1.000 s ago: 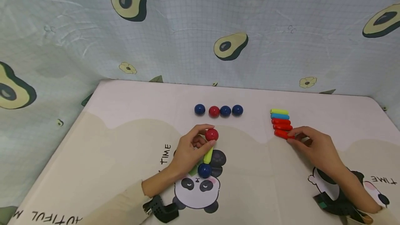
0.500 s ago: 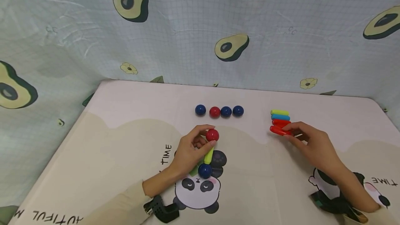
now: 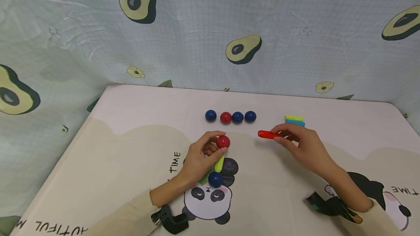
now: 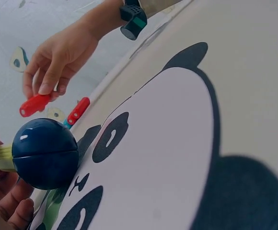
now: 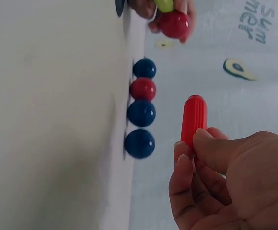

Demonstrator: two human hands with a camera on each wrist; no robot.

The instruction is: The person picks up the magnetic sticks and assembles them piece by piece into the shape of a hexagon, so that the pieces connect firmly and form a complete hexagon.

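My left hand (image 3: 200,156) grips a red ball (image 3: 223,141) between thumb and fingers. A yellow-green rod (image 3: 219,164) runs from that ball to a blue ball (image 3: 215,179), the three joined in a line over the printed panda. In the left wrist view the blue ball (image 4: 45,153) stands nearest the camera. My right hand (image 3: 303,146) pinches a ridged red rod (image 3: 268,134) near one end, its other end pointing left toward the left hand. In the right wrist view this rod (image 5: 194,120) is held up off the table.
Behind the hands lies a row of balls: a blue ball (image 3: 210,115), a red ball (image 3: 225,118), and two more blue ones. At the right, a yellow-green rod (image 3: 294,117) and a blue rod (image 3: 295,122) lie side by side, with red rods hidden behind my right hand.
My right hand has picked up a red rod from the stack at the right and carried it left toward the middle. My left hand and its joined pieces have stayed in place.
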